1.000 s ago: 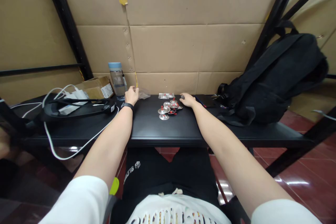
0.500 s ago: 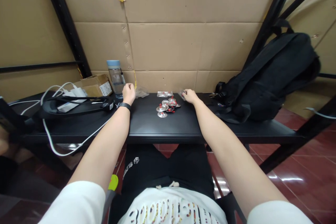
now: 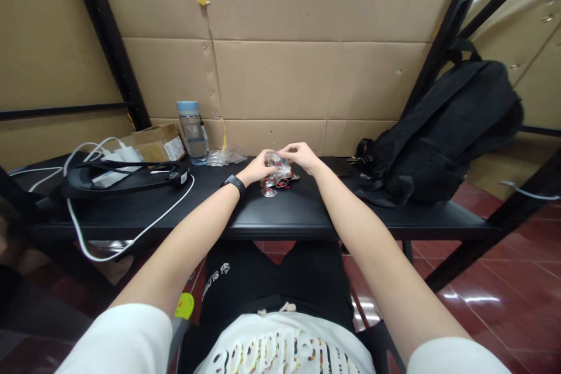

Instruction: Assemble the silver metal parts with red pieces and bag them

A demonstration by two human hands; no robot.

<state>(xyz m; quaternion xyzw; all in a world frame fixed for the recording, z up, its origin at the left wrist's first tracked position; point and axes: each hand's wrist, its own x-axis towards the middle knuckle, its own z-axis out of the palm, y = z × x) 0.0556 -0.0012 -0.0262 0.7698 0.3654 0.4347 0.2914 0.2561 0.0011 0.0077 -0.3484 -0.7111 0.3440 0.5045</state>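
My left hand (image 3: 256, 168) and my right hand (image 3: 302, 156) meet above the middle of the black table (image 3: 280, 213). Both pinch a small clear plastic packet (image 3: 277, 165) held between them. Under the hands lies a heap of small silver discs with red parts (image 3: 274, 184), partly hidden by the packet and my fingers. A black band sits on my left wrist (image 3: 235, 183).
More crumpled clear packets (image 3: 225, 156) lie by a water bottle with a blue cap (image 3: 191, 131). A cardboard box (image 3: 153, 143), white cables (image 3: 100, 213) and a black looped strap (image 3: 123, 175) fill the left. A black backpack (image 3: 442, 134) leans at the right. Cardboard panels back the table.
My left hand left the packets by the bottle and moved right. My right hand lifted a packet from the back and brought it to the middle, where both hands now hold it.
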